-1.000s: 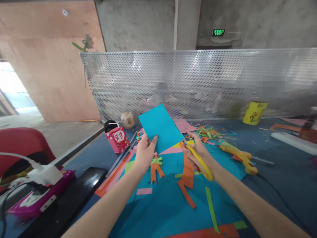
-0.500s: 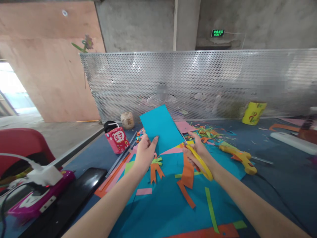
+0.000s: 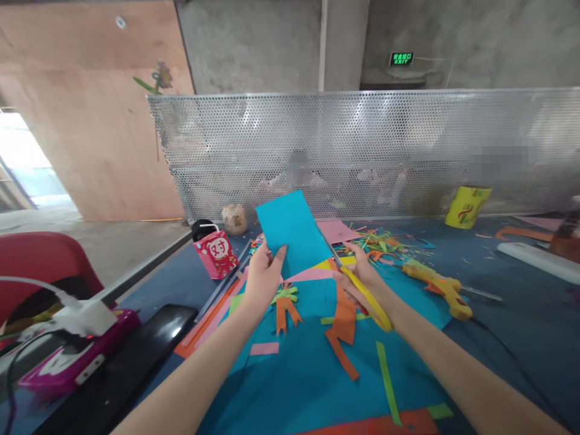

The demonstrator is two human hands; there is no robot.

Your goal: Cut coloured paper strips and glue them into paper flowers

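Note:
My left hand (image 3: 266,269) pinches the lower left edge of a blue sheet of paper (image 3: 294,229), thumb on its near face, and holds it up over the table. My right hand (image 3: 362,275) is closed round the yellow handles of a pair of scissors (image 3: 365,296). Their blades lie along the right edge of the blue sheet. Below my hands are an orange and green paper ribbon bow (image 3: 286,305), orange paper strips (image 3: 345,311), a pink strip (image 3: 264,348) and a green strip (image 3: 388,380), lying on a large blue sheet (image 3: 299,393).
A yellow glue gun (image 3: 437,287) with its cord lies at right. Paper scraps (image 3: 380,238) pile behind my hands, before a perforated metal screen (image 3: 254,145). Left stand a red drink carton (image 3: 216,254), a phone (image 3: 165,329) and a purple power strip (image 3: 77,362). A yellow roll (image 3: 467,206) stands far right.
The blue sheet looks narrower along its right side, and more of the scissor blades shows beside it. Both hands keep their holds; the whole view has shifted very slightly.

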